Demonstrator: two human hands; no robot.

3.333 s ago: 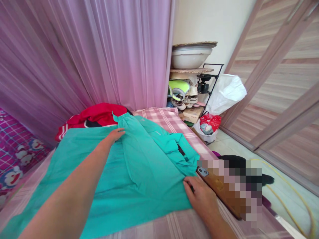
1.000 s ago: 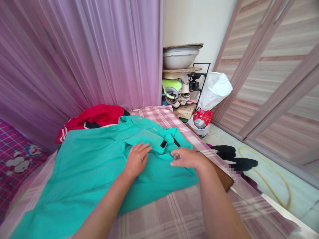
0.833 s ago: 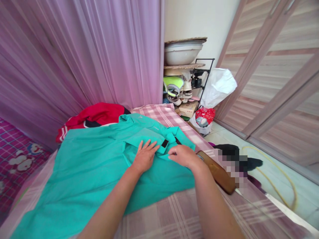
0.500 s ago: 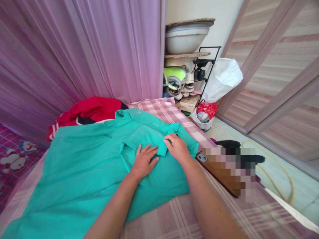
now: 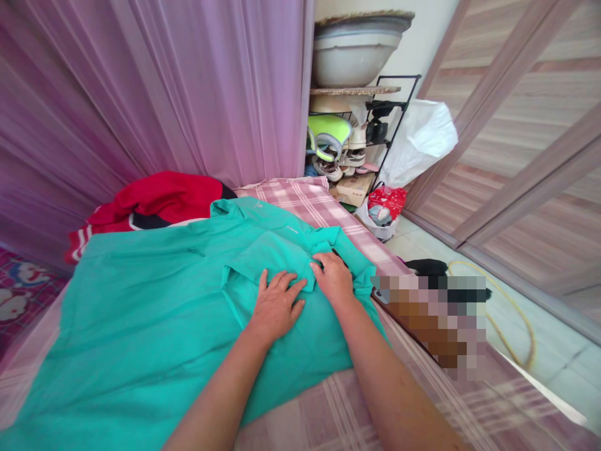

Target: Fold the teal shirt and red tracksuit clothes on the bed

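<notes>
A teal shirt (image 5: 141,300) with a small white logo lies spread over the bed, one sleeve folded across its body. My left hand (image 5: 278,307) rests flat on that folded sleeve, fingers stretched and slightly apart. Close to its right, my right hand (image 5: 332,275) has its thumb and fingers closed on the sleeve's end edge. A small dark patch shows just behind the right-hand knuckles; what it is I cannot make out.
A red garment (image 5: 183,197) with white stripes lies behind the shirt. To the right, a brown phone (image 5: 413,319), partly blurred out, rests on the plaid bedsheet (image 5: 300,407). Purple curtains (image 5: 211,94) hang behind. Beyond the bed stand a shoe rack (image 5: 399,119) and wardrobe doors (image 5: 516,156).
The camera view has shifted slightly. Both hands stay at the folded sleeve, with the left fingers a little closer to the right hand. The shirt's layout looks almost the same.
</notes>
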